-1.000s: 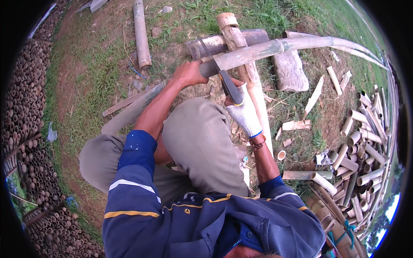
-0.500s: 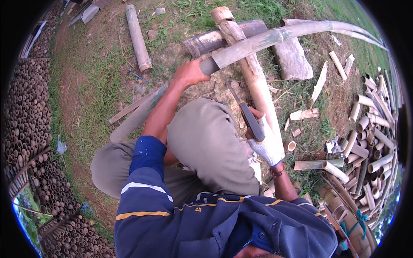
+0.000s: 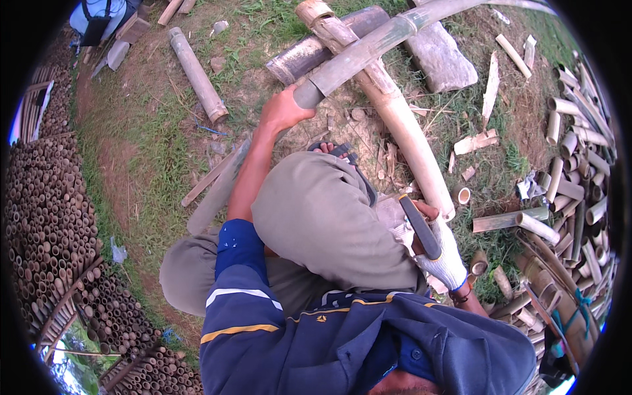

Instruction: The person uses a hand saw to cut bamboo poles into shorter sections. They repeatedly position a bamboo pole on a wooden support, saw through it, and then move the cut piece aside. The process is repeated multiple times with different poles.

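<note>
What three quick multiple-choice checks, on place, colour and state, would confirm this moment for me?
1. Where is the left hand?
A. on the cut end of the bamboo pole
B. on the flat stone
C. on the knee

2. What colour is the glove on the right hand?
A. black
B. white
C. orange

3. How is the blade now?
A. stuck in the pole
B. lying on the grass
C. held clear of the pole

A: the palm sits at the pole's end.
B: the knit glove is pale.
C: it sits beside the knee.
</note>
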The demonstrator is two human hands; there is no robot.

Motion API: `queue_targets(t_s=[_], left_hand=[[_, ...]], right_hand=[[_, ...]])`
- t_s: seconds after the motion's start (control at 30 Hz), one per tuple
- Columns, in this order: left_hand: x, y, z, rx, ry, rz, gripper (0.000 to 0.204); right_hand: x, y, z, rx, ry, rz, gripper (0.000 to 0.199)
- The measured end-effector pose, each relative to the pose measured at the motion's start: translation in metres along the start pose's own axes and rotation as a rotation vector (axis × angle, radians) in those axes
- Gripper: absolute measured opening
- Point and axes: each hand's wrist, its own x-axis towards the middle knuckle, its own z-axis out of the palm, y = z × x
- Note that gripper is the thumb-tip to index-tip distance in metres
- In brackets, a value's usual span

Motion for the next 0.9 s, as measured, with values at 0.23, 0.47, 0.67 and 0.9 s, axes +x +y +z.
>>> queue_targets(t_s=[0.23,0.47,0.67,0.9], left_hand=[[0.006,0.017,-0.002,0.023,-0.011,0.012,0.093],[0.012,-0.003,-0.003,-0.06,-0.035,0.036,0.094],[0.005,-0.004,0.004,-0.048,-0.025,0.026,0.093],[0.017,0.013,-0.003,-0.078,-0.103,0.058,0.1]], right_hand=[[0.206,0.002,0.061,0.085,0.094,-0.267,0.064],[0.143,-0.011,0.046,0.085,0.047,-0.177,0.067],[-0.002,0.015,0.007,0.082,0.012,-0.001,0.08],[0.203,0.002,0.069,0.269,0.079,-0.258,0.068]])
